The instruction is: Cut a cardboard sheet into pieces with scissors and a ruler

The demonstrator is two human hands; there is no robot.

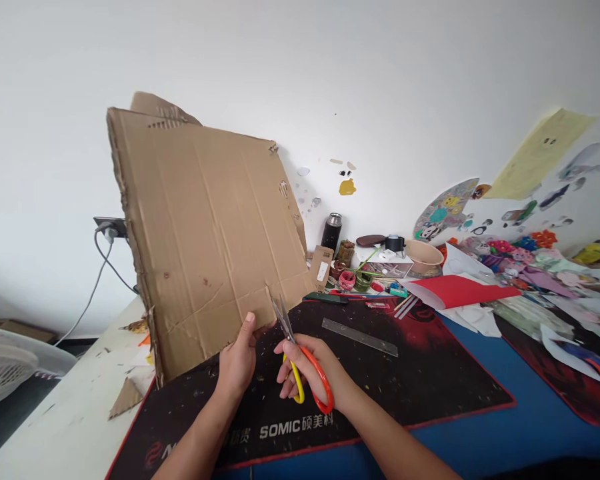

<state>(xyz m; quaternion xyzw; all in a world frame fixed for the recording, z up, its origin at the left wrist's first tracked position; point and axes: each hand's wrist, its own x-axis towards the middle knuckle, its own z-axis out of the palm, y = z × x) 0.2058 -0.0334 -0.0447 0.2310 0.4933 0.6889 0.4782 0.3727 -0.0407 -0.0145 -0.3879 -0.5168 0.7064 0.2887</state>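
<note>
A large brown cardboard sheet [215,233], creased and with ragged edges, is held up and tilted on the left. My left hand [239,357] grips its lower edge, thumb on the front face. My right hand [315,373] holds scissors [324,387] with one red and one yellow handle. Their blades are parted and point up at the lower right part of the sheet, beside a short slit. Some fingers of my left hand are hidden behind the cardboard.
On the black mat [430,380] lies a clear ruler [360,337]. Behind it stand a black thermos [332,231], small jars and a round bowl [424,255]. Red paper [465,292] and craft pieces lie right. A cardboard scrap [126,399] and a fan [10,367] are left.
</note>
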